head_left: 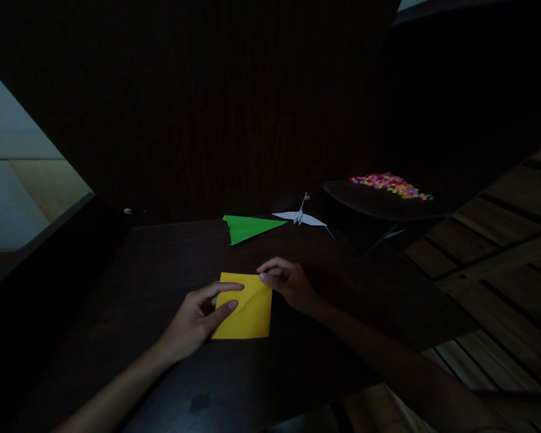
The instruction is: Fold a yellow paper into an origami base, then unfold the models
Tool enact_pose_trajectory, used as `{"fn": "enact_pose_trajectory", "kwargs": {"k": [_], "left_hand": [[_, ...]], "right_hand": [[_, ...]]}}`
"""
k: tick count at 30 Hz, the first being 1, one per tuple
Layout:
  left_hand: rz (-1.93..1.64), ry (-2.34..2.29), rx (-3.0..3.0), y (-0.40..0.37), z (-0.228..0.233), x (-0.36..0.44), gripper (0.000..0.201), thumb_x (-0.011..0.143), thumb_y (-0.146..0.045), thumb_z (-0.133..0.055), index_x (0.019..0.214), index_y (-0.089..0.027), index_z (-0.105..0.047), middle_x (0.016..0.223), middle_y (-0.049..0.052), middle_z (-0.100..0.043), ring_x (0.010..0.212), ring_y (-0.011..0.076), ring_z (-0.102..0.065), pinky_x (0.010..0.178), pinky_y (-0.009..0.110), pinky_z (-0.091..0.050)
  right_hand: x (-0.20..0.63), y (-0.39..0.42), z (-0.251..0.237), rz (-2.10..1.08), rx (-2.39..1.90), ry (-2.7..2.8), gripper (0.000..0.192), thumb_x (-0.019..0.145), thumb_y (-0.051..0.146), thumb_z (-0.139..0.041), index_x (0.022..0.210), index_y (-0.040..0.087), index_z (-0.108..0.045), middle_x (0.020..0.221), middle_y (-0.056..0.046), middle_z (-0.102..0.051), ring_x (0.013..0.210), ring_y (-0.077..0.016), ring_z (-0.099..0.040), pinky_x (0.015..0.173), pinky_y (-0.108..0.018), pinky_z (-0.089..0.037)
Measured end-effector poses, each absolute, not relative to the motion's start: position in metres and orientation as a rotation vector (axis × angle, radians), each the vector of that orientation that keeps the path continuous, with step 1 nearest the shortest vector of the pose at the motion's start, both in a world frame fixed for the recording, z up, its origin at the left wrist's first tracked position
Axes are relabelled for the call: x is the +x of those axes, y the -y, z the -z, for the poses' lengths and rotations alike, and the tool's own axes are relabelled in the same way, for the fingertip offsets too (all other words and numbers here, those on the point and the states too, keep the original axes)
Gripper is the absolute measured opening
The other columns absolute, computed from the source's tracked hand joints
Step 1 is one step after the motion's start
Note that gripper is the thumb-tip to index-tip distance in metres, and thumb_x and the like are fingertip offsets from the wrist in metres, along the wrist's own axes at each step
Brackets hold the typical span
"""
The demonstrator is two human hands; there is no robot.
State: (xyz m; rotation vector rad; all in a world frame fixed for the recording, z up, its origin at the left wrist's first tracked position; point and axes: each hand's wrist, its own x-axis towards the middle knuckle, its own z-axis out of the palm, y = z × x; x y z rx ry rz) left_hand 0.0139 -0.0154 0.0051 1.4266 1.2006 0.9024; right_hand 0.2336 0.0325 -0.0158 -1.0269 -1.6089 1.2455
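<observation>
A square of yellow origami paper lies on the dark wooden table, with a diagonal crease or edge running from its lower left to its upper right corner. My left hand rests over its left side, fingers stretched across the paper with thumb and index apart. At the upper right corner, my right hand pinches the paper between thumb and fingers. Beyond the hands are a green paper plane and a white paper crane, the plane's tip close to the crane's wing.
A dark rounded ledge at the right carries a heap of small pink and yellow pieces. A dark panel rises behind the table. Slatted wood shows below right, and a low dark side wall stands at left.
</observation>
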Motion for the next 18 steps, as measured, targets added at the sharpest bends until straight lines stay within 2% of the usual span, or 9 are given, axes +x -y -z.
{"fn": "enact_pose_trajectory", "kwargs": {"k": [2,7,12,18], "left_hand": [[-0.897,-1.172,1.359,0.0158,-0.0032,0.0135,0.03,0.074,-0.038,-0.074,0.102,-0.025,-0.076,0.081,0.004,-0.074,0.061,0.0177,-0.063,0.054,0.026,-0.049],[-1.014,-1.142,1.384,0.0118,0.0022,0.0115,0.02,0.074,-0.034,-0.075,0.092,-0.024,-0.079,0.093,0.007,-0.075,0.079,0.0209,-0.068,0.067,0.027,-0.054],[-1.146,-1.157,1.448,0.0073,0.0036,0.009,0.017,0.074,-0.035,-0.075,0.086,-0.024,-0.08,0.115,0.009,-0.068,0.096,0.0248,-0.067,0.074,0.031,-0.058],[-1.165,-1.288,1.57,0.01,0.0001,0.007,0.026,0.067,-0.037,-0.08,0.09,-0.026,-0.078,0.134,0.009,-0.055,0.109,0.0303,-0.063,0.078,0.041,-0.06]], "right_hand": [[0.2338,-0.0325,0.0152,-1.206,-1.025,1.619,0.016,0.081,0.033,-0.064,0.089,0.02,-0.069,0.063,0.002,-0.062,0.054,-0.0115,-0.051,0.051,-0.023,-0.035],[0.2344,-0.0323,0.0152,-1.197,-0.949,1.632,0.017,0.081,0.034,-0.066,0.089,0.021,-0.073,0.084,-0.003,-0.072,0.071,-0.0156,-0.063,0.061,-0.026,-0.046],[0.2344,-0.0299,0.0162,-1.167,-0.984,1.627,0.024,0.08,0.037,-0.067,0.097,0.022,-0.075,0.086,-0.004,-0.074,0.066,-0.0156,-0.064,0.057,-0.026,-0.047],[0.2349,-0.0305,0.0155,-1.133,-1.006,1.606,0.019,0.079,0.038,-0.069,0.086,0.022,-0.077,0.083,-0.004,-0.075,0.056,-0.014,-0.063,0.051,-0.026,-0.048]]}}
